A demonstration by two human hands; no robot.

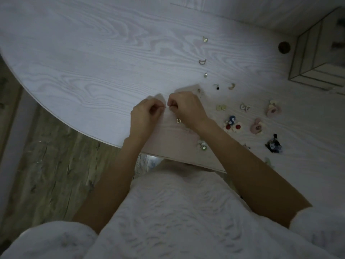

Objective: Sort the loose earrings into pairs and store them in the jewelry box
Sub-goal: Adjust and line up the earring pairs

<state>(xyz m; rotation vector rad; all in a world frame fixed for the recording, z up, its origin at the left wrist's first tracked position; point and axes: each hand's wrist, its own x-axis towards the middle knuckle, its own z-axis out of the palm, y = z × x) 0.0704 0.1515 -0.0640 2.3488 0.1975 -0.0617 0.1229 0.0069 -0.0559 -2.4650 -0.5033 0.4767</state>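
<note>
item: pale wood-grain worktop [93, 62], rounded edge, smooth laminate look.
left hand [144, 113] and right hand [183, 107]: fingers curled, tips almost meeting over the worktop, each grip pinching something tiny between them; too small and dim to name, probably an earring part.
loose earrings: small gold stud [178, 120] just under the right wrist; thin metal hoop [202, 61] farther off; pink fabric flower pair [273, 110] and red-and-white felt flowers [232, 126] to the right.
glass-panelled jewelry box with dark metal edges [315, 58]: far right, well apart; the right hand is nearer.
</note>
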